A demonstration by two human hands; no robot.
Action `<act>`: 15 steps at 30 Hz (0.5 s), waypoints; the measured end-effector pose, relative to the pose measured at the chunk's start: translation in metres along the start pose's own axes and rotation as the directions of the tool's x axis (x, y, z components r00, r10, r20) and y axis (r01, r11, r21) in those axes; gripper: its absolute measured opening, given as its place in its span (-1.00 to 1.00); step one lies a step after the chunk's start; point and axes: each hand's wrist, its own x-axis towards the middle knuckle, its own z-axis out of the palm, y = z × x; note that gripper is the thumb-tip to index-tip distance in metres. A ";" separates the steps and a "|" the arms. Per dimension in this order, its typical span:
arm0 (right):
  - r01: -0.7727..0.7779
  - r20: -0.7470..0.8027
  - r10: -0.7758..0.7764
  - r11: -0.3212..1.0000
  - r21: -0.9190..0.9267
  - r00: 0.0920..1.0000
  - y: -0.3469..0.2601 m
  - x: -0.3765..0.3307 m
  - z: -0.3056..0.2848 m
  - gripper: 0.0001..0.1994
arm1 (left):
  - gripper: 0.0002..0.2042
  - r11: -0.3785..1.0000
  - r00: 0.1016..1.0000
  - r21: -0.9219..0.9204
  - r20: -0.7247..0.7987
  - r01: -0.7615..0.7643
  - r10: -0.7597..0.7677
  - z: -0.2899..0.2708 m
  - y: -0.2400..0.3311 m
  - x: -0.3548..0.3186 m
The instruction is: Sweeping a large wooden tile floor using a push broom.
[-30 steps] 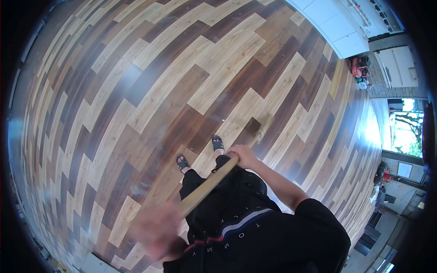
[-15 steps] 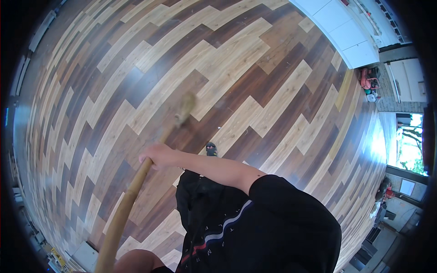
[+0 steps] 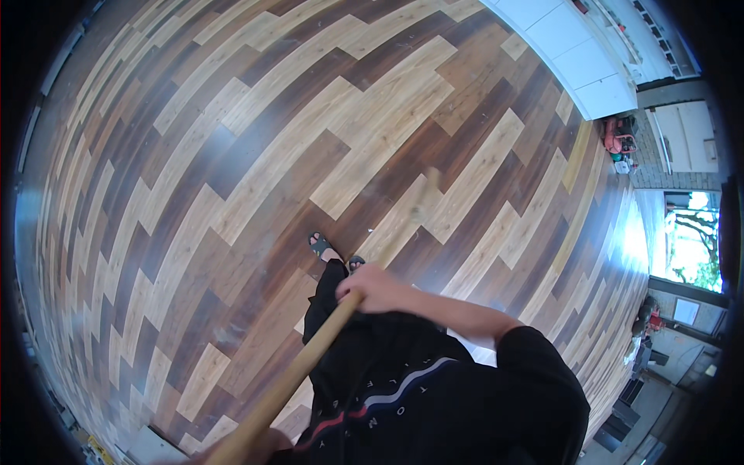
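Head view, looking straight down. A long, round, pale wooden pole [image 3: 302,364], apparently the handle of a broom or mop, runs diagonally through the lower middle of the frame, from near-left at the bottom edge up toward far-right. Right hand [image 3: 380,287] sits on the upper stretch of the pole, fingers wrapped round the shaft in a closed grip, forearm coming in from the right across the black printed shirt [image 3: 434,403]. Left hand [image 3: 260,448] shows only as a blurred patch at the bottom edge where the pole leaves the picture; it looks to be on the shaft, but whether the fingers are curled round it I cannot tell. Beyond the right hand the pole goes on toward the far right as a faint, motion-smeared streak, ending in a pale blur [image 3: 422,203] over the striped light-and-dark wood plank floor [image 3: 232,155]; the head of the tool is too smeared to identify. Long axis: near-left to far-right. The working end lies ahead and right of both hands, the right hand nearer to it, the left at the near end. Two dark sandalled feet [image 3: 333,252] stand just left of the shaft, below the right hand. White cabinets [image 3: 573,54] stand far right, well apart.
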 end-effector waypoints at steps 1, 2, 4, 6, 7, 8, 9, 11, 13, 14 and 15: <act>-0.041 -0.117 0.043 0.999 0.025 0.992 0.043 -0.005 0.002 -0.71 | -0.61 0.990 0.999 -0.136 -0.029 0.042 -0.046 -0.019 -0.044 -0.018; -0.115 -0.250 0.105 0.993 -0.024 0.962 0.078 -0.018 -0.007 -0.78 | -0.68 0.953 0.945 0.033 0.116 0.303 -0.304 -0.058 -0.051 -0.049; -0.405 -0.250 0.356 0.896 -0.183 0.901 0.180 -0.060 -0.023 -0.67 | -0.73 0.758 0.744 0.026 -0.216 0.652 -0.632 -0.038 -0.135 -0.088; -0.489 -0.224 0.445 0.847 -0.210 0.867 0.212 -0.054 -0.020 -0.63 | -0.75 0.723 0.704 0.010 -0.238 0.691 -0.669 -0.040 -0.169 -0.099; -0.532 -0.207 0.490 0.791 -0.303 0.847 0.208 -0.037 -0.017 -0.62 | -0.77 0.737 0.709 0.051 -0.325 0.674 -0.625 -0.050 -0.169 -0.102; -0.570 -0.196 0.540 0.721 -0.394 0.818 0.204 -0.023 -0.014 -0.61 | -0.78 0.747 0.708 0.087 -0.408 0.659 -0.577 -0.057 -0.167 -0.104; -0.435 -0.194 0.390 0.829 -0.352 0.900 0.213 -0.005 -0.004 -0.62 | -0.73 0.710 0.705 0.165 -0.397 0.685 -0.588 -0.089 -0.148 -0.098; -0.185 -0.144 0.162 0.969 -0.162 0.976 0.181 0.080 0.023 -0.63 | -0.67 0.608 0.737 0.430 -0.502 0.667 -0.453 -0.146 -0.092 -0.084; 0.037 0.094 -0.021 0.984 -0.173 0.995 0.089 0.171 0.030 -0.56 | -0.66 0.625 0.787 0.542 -0.584 0.562 -0.200 -0.176 -0.018 -0.035; 0.195 0.062 -0.190 0.977 -0.091 0.980 0.065 0.203 0.041 -0.55 | -0.67 0.682 0.867 0.601 -0.488 0.417 -0.100 -0.198 0.029 -0.017; 0.175 0.138 -0.152 0.968 -0.180 0.979 0.001 0.225 0.044 -0.53 | -0.63 0.672 0.875 0.680 -0.474 0.294 0.097 -0.171 0.046 0.014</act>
